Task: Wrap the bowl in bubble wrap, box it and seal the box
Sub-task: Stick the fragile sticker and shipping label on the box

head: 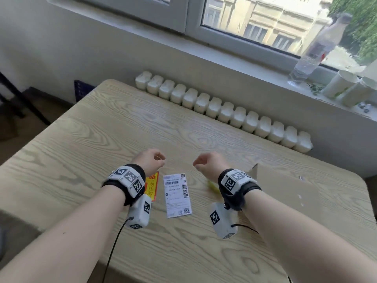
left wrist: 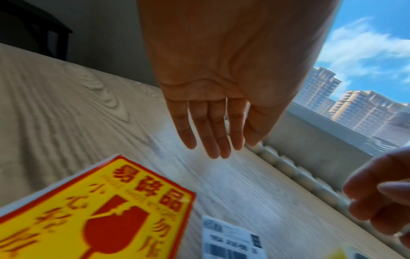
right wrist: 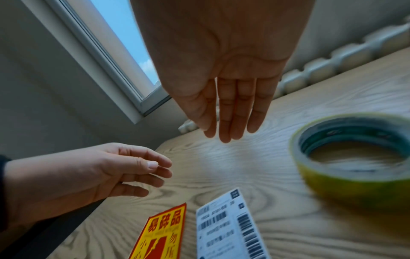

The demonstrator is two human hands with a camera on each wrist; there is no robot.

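Our fingers [right wrist: 230, 112] hang straight and relaxed on both sides, nothing between them: the left hand [head: 150, 162] and the right hand [head: 210, 163] hover above the table [head: 102, 129], palms down, holding nothing at all.

We take the white shipping label [head: 177, 195] as our landmark. Just to its left lies the yellow and red fragile sticker [left wrist: 95, 215], partly under our left wrist in the head view. To its right sits the roll of tape [right wrist: 355, 157], and farther right again a flat sheet of brown cardboard [head: 281, 186], which we judge to be the box, not yet folded up (only part of it shows). Our hands hang beyond the label's far end, one on either side.

The bowl and the bubble wrap we cannot find in any view, so we cannot say where they are.

As for handling, we expect the bowl to be hard, breakable and smooth enough to slip, best cupped with both palms under its body, not pinched at the rim. The cardboard should be light and stiff, best taken by an edge. The tape we would grip around its outer ring.
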